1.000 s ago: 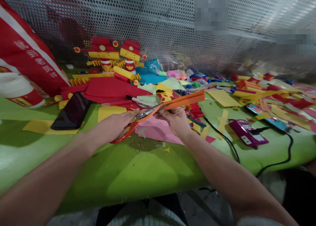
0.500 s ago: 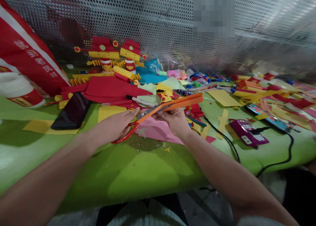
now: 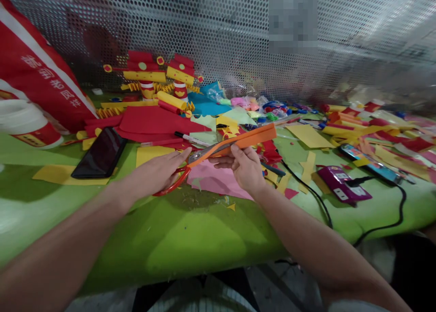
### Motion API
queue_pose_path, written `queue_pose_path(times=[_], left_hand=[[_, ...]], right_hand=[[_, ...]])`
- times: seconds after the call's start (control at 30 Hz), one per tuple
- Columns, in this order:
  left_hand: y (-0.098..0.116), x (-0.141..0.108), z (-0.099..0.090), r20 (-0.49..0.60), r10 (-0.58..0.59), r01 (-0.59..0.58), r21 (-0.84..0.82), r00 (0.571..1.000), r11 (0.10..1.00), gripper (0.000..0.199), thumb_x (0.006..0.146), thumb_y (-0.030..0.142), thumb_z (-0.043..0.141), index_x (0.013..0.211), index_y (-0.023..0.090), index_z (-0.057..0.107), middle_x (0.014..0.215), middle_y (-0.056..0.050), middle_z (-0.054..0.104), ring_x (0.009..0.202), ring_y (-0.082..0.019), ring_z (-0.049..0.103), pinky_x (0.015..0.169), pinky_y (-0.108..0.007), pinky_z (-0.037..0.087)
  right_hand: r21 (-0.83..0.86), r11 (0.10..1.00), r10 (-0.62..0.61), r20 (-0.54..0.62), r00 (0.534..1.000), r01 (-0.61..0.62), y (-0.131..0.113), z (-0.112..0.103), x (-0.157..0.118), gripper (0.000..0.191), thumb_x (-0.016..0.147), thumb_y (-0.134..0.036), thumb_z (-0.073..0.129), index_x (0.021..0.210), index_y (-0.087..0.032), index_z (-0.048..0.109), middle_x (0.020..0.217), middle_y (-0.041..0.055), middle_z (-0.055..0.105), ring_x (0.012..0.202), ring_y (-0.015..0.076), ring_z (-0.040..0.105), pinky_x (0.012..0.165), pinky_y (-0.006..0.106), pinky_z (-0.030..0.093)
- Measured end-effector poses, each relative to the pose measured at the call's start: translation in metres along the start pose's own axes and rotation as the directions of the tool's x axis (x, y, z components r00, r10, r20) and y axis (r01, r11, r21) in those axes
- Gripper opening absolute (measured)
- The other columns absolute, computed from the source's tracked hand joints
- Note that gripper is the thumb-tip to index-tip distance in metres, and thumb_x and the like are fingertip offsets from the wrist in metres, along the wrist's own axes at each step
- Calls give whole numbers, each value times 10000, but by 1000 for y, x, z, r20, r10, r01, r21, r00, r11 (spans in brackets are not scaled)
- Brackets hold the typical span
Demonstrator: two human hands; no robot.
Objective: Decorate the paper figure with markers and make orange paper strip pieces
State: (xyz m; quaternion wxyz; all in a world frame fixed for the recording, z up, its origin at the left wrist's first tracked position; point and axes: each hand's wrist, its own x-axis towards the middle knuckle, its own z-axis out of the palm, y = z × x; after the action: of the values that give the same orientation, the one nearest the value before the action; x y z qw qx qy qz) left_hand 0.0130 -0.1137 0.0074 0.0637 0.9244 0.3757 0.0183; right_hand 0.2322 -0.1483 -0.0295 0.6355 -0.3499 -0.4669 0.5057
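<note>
My left hand [image 3: 158, 170] is closed on the red handles of a pair of scissors [image 3: 177, 183]. The grey blades point right, and a strip of orange paper [image 3: 257, 137] runs between or along them; exactly how is hard to make out. My right hand [image 3: 245, 169] pinches the orange paper near its middle, thumb on top and fingers beneath. Below both hands lies a sheet of pink paper [image 3: 218, 180] with small yellow scraps around it. A black-and-white marker [image 3: 192, 139] rests just behind the blades.
A black phone [image 3: 100, 154] and a paper cup [image 3: 32, 126] are on the left. Red paper [image 3: 150, 123] and paper figures [image 3: 146, 73] stand behind. To the right are a purple power socket [image 3: 344, 185] with a black cable, another phone [image 3: 371, 164] and paper scraps.
My right thumb has come over the top of the orange paper, where the fingers were mostly underneath before. The paper's far end has shifted slightly left. My left hand stays on the scissors.
</note>
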Motion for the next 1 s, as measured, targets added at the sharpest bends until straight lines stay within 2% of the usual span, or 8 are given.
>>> queue_pose_path(times=[0.17,0.27,0.4,0.7,1.0], left_hand=[[-5,0,1,8,26,-26,-33,1000,999,554,856,163,342,1408,172,294,1396,-114,451,1241,-221,464,988,-385,409],[-4,0,-2,20,29,-28,-58,999,998,537,868,171,316,1404,141,296,1414,-124,424,1251,-226,452,1004,-382,390],[0,-1,-4,45,22,-20,-54,999,998,556,866,168,309,1416,106,254,1407,-146,427,1251,-231,453,1011,-363,376],[9,-4,-10,92,-19,19,-3,996,1000,547,865,139,232,1402,35,242,1421,-207,378,1275,-252,414,1016,-387,358],[-2,1,-2,48,27,-25,-34,998,999,542,870,191,260,1401,88,255,1316,-183,510,1153,-268,525,951,-412,408]], right_hand=[[-25,1000,-11,-26,1000,10,0,-1,3,330,722,-519,641,840,-232,532,710,-8,704,722,187,706,618,308,588],[-32,999,-27,-82,996,24,-4,-1,5,333,664,-501,704,786,-223,566,658,-12,696,641,178,698,590,301,589],[-1,1000,-15,-87,996,15,-8,0,6,322,611,-481,748,735,-218,608,626,-20,694,558,154,676,557,286,587],[11,1000,-27,-74,997,28,-8,4,3,248,628,-428,755,733,-224,660,654,-21,710,566,132,675,545,244,573],[33,999,-19,-65,998,21,-7,2,3,250,625,-425,760,733,-220,666,657,-19,712,562,144,677,560,278,589]])
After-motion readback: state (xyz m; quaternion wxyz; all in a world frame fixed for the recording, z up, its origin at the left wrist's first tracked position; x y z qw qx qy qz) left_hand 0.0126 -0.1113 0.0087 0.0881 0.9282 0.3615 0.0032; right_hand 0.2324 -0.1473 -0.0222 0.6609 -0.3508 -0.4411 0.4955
